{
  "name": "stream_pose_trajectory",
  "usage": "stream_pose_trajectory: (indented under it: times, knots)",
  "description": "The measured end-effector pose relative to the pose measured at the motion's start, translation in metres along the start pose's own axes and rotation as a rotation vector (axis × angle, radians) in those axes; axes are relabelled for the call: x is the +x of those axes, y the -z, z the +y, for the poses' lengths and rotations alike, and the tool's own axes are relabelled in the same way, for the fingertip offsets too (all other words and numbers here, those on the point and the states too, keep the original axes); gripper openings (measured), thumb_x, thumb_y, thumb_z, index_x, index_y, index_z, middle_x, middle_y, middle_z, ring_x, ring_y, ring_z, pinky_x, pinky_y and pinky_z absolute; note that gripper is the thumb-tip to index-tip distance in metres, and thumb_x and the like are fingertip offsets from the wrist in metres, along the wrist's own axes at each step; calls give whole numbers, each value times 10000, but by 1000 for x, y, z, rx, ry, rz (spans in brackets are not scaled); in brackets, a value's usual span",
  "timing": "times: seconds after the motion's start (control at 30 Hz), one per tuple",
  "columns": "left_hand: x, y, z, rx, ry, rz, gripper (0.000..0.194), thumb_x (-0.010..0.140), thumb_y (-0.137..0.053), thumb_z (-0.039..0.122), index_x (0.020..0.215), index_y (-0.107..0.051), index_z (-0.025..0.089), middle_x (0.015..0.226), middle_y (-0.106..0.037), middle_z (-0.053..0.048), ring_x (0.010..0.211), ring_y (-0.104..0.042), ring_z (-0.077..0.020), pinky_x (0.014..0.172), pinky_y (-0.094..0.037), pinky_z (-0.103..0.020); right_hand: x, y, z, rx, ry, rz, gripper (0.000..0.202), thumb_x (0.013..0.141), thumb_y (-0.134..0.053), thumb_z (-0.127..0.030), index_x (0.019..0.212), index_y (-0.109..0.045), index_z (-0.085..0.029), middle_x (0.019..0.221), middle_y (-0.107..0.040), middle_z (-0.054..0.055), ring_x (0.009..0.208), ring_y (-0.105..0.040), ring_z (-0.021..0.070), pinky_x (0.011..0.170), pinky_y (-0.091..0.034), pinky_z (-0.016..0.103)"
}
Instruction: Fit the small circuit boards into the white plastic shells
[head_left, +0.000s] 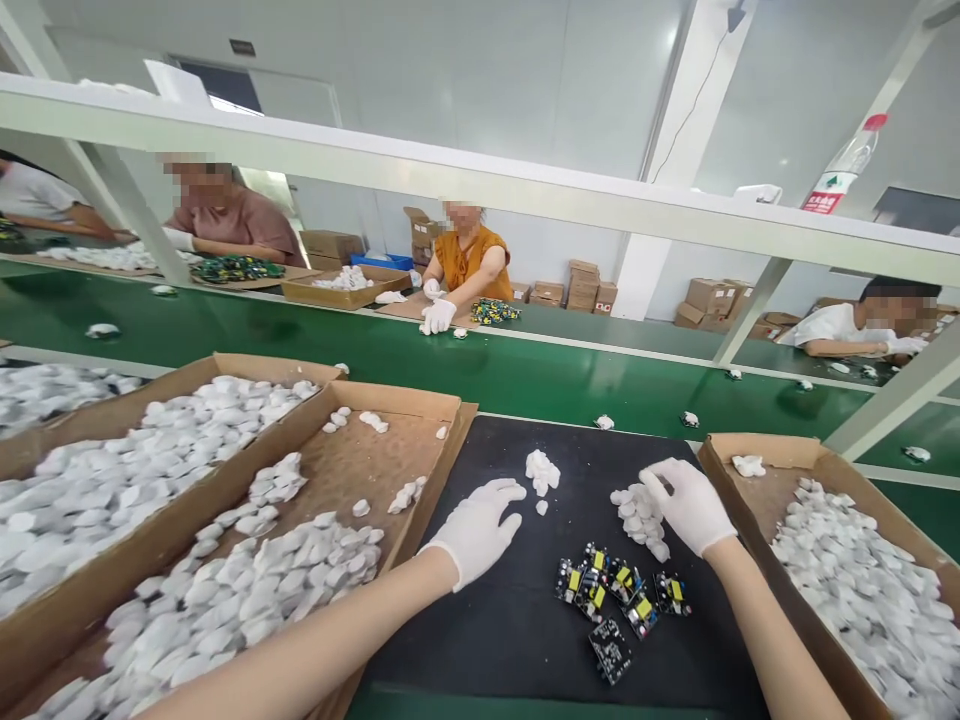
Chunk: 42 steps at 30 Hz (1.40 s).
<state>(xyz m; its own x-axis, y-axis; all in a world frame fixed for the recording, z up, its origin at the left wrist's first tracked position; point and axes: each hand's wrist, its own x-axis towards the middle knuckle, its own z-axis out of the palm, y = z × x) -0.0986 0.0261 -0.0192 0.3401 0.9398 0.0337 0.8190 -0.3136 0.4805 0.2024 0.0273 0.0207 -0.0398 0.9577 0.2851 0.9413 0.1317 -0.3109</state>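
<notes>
My left hand [480,528], in a white glove, hovers over the left side of the black mat [465,640]. Its fingers are slightly bent and apart, with nothing visible in them. Just beyond its fingertips lies a small cluster of white rounded pieces [541,472]. My right hand [688,503], also gloved, is at the upper right edge of a larger heap of white pieces [640,518]. Its thumb and fingers are parted, and no held piece shows. Between my forearms sit several small circuit boards [611,588] with yellow parts; one board [610,650] lies with its dark soldered face up.
Cardboard trays of white pieces flank the mat: one tray [394,400] at left, another farther left [225,362], one [795,447] at right. Beyond runs a green conveyor belt [525,365] carrying spaced white-topped items. A shelf beam [480,180] crosses above. Co-workers sit opposite.
</notes>
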Motion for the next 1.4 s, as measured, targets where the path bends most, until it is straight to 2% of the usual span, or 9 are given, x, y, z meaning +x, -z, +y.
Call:
stream_pose_trajectory:
  times: [0.07,0.23,0.53,0.7,0.9,1.03,1.2,1.3,1.4]
  knots:
    - [-1,0,1,0,-28,0,346,827,-458,235,1155,-567,238,1319,-490,-41,1194,-473,-213,1034,-358,-369,-22,6,2,-32,-70,26,261,820,-443,-390,792,-628,-209,772,-652,48,766,-573,213,731,-395,328]
    - [-4,3,7,176,-168,-129,373,769,-535,246,1138,-582,268,1282,-520,-40,1156,-490,-271,967,-400,-442,-59,0,7,-19,-288,-222,223,771,-508,-468,809,-583,-261,669,-624,-19,633,-581,170,583,-378,271]
    - [-7,4,8,227,-202,-136,429,772,-511,258,1200,-536,274,1320,-486,-38,1150,-493,-282,935,-423,-458,-54,-14,19,113,-304,-300,96,713,-555,-206,808,-553,-216,702,-654,11,680,-607,174,690,-432,288]
    - [-8,4,8,226,-192,-143,453,766,-517,261,1219,-524,261,1337,-472,-48,1156,-490,-286,938,-420,-463,-61,-9,22,279,-310,-300,183,747,-528,-277,913,-581,-220,827,-667,24,777,-608,174,744,-454,284]
    - [-8,3,8,194,-160,-122,417,775,-516,269,1190,-548,255,1324,-482,-48,1154,-493,-275,956,-407,-443,-62,-9,21,341,-380,-220,141,647,-605,-316,759,-622,-232,647,-622,-9,609,-534,161,661,-409,299]
    - [-8,2,7,171,-138,-120,393,774,-520,264,1164,-569,256,1295,-504,-46,1122,-516,-268,949,-413,-429,-54,-10,27,503,-451,-218,118,590,-590,-251,693,-625,-207,650,-625,5,635,-535,159,658,-409,286]
    - [-9,-1,7,87,-135,-107,352,783,-520,253,1128,-586,257,1255,-527,-39,1086,-537,-245,957,-414,-415,-51,1,30,763,-536,-209,236,667,-450,-310,744,-615,-160,548,-472,-17,475,-401,107,467,-330,248]
    - [-13,4,13,-11,-216,-54,330,808,-497,215,1126,-576,252,1249,-526,-38,1104,-525,-211,988,-397,-369,-58,13,9,997,-561,-192,258,743,-445,-358,839,-611,-187,602,-436,-26,495,-382,97,465,-339,233]
    - [-22,15,25,-23,-431,10,371,813,-471,162,1166,-536,257,1285,-491,-52,1156,-477,-223,999,-377,-387,-69,19,-30,1522,-651,-274,132,723,-623,-283,827,-640,-203,684,-491,-7,563,-420,98,492,-376,219]
